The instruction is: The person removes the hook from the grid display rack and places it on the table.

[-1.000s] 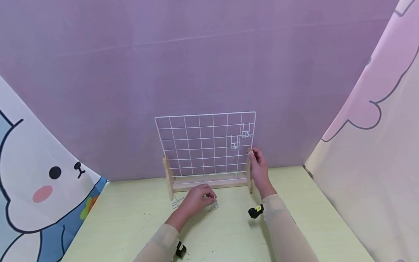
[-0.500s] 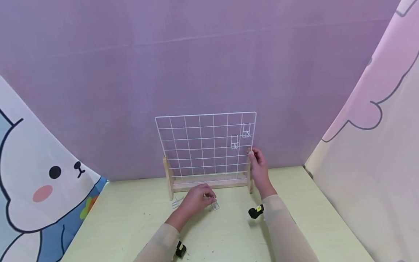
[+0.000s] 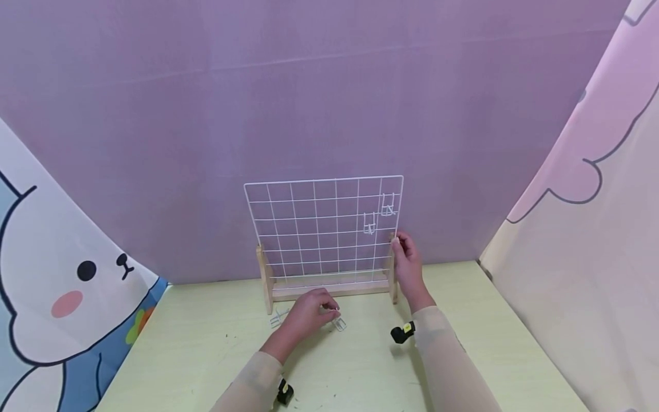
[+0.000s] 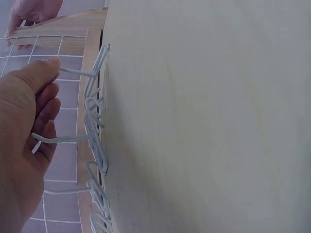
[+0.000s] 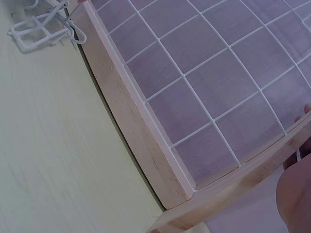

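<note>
A white wire grid panel (image 3: 324, 217) stands upright in a wooden stand (image 3: 329, 290). My right hand (image 3: 408, 268) grips the grid's right edge at the top of the side post. In front of the stand my left hand (image 3: 308, 313) pinches the prong of a white wire hook (image 3: 339, 324) between thumb and fingers. The left wrist view shows this pinched prong (image 4: 75, 72) close up; the hook's frame is low, at the tabletop. More white hooks (image 4: 95, 145) lie beside it, partly behind the left hand. An upper hook (image 3: 388, 206) and a lower hook (image 3: 369, 224) hang on the grid's right part.
One loose hook (image 3: 277, 319) shows left of the left hand, near the stand's left foot. The pale yellow tabletop (image 3: 206, 343) carries a few dark specks. A purple backdrop (image 3: 324, 103) rises behind the grid, with printed cloth panels at both sides.
The pinched hook's frame has swung slightly right and down on the table side of the left fingers. Both hands keep nearly the same places; the right still holds the grid's edge.
</note>
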Motion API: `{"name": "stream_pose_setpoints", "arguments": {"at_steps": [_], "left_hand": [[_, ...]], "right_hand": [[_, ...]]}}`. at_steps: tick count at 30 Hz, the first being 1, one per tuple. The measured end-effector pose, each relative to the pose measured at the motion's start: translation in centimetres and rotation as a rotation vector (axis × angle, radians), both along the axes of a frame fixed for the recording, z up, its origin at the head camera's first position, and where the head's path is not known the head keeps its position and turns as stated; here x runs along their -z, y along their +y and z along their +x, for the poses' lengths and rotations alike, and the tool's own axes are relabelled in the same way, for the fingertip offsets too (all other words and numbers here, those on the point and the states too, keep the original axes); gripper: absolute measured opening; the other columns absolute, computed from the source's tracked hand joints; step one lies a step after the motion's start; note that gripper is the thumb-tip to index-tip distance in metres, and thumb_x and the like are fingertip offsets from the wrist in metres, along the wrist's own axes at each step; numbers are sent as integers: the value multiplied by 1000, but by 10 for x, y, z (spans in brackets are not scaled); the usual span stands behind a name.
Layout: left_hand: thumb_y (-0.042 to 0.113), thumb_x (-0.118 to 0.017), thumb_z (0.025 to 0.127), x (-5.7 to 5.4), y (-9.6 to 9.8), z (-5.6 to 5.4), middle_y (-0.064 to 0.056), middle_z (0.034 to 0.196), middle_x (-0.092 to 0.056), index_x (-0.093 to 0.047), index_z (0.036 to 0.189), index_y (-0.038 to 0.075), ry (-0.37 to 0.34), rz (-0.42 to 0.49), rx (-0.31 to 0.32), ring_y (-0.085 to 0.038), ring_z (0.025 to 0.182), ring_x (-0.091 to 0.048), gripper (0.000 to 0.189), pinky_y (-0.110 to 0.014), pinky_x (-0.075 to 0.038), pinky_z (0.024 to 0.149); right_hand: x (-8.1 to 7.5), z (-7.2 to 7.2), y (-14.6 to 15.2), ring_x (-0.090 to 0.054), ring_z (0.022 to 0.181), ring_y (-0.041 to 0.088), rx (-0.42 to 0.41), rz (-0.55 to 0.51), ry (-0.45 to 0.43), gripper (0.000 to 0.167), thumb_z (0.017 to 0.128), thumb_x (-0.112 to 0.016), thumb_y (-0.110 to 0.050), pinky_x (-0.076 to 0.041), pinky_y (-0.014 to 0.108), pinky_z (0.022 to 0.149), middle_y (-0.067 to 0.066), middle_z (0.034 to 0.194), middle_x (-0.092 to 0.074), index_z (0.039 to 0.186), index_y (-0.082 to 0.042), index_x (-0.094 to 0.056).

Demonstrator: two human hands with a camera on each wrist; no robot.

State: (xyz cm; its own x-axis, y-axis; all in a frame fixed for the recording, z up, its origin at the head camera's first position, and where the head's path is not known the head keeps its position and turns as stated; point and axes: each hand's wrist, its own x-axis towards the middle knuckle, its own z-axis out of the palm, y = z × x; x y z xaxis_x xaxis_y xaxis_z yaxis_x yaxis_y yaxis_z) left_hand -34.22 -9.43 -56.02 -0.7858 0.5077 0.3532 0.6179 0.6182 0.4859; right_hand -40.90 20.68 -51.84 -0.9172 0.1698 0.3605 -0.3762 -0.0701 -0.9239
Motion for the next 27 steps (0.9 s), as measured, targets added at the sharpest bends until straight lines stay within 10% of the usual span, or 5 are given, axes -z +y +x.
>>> {"name": "stream_pose_setpoints", "arguments": {"at_steps": [27], "left_hand": [[26, -86, 100, -14, 4, -6, 11, 105, -69, -82, 114, 16, -7, 47, -44, -9, 99, -65, 18, -32, -60, 88]], "right_hand": [[-2, 1, -2, -48, 142, 45, 22, 7, 6, 38, 120, -49, -17, -41, 51, 123, 30, 152, -53, 149, 7, -51]]}}
